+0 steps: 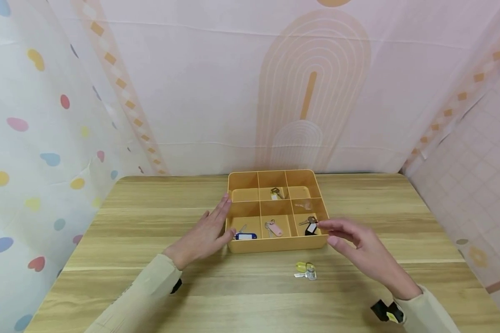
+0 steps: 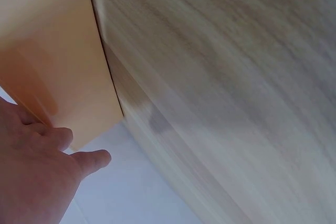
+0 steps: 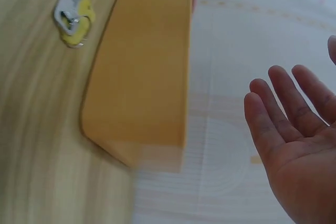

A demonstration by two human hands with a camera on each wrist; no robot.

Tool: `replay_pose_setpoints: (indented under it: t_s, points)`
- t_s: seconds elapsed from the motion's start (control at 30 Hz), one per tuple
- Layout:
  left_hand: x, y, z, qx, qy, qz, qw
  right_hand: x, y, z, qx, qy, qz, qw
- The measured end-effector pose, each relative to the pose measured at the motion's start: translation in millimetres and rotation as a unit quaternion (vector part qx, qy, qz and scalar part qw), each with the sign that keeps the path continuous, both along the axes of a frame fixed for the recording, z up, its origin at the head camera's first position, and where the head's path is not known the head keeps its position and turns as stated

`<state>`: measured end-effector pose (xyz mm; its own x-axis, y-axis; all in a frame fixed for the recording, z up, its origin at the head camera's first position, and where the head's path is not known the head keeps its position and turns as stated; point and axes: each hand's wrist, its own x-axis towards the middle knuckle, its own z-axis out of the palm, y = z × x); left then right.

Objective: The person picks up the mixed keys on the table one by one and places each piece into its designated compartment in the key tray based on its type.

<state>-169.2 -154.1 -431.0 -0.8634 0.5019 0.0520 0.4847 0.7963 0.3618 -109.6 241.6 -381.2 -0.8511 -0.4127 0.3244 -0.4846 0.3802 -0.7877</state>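
Observation:
An orange-yellow divided box (image 1: 275,245) stands on the table. Its front row holds a key with a blue tag (image 1: 246,236), one with a pink tag (image 1: 276,229) and one with a black tag (image 1: 311,228). Another tagged key (image 1: 276,194) lies in the back middle compartment. My left hand (image 1: 202,238) rests with extended fingers along the box's left side, fingertips at the rim. Beside the front right corner is my right hand (image 1: 364,247), holding nothing; the right wrist view shows its palm (image 3: 304,166) with fingers spread loosely. A yellow-tagged key (image 1: 305,270) lies in front of the box.
The wood-grain table (image 1: 158,222) extends around the box. Behind it hangs a pale patterned curtain (image 1: 200,92), with a dotted one (image 1: 21,162) on the left and a checked one (image 1: 483,152) on the right.

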Motion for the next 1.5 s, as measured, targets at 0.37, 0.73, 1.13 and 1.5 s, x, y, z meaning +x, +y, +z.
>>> replay_pose_setpoints:
  t_s: [0.37,0.73,1.13,1.5]
  points:
    - [0.0,1,1.1,0.004,-0.003,-0.001,1.0000,9.8,-1,-26.0,-0.028,-0.065,-0.009,0.997]
    - [0.4,1,1.3,0.006,-0.007,-0.002,1.0000,11.9,-10,-55.9,0.024,-0.155,-0.034,0.987]
    - [0.2,0,0.7,0.006,-0.007,-0.003,1.0000,9.0,-10,-67.1,0.046,-0.177,-0.010,0.983]
    - [0.9,-1,1.9,0.008,-0.009,-0.005,0.9999,5.4,-17,-69.0,0.091,-0.168,-0.013,0.982]
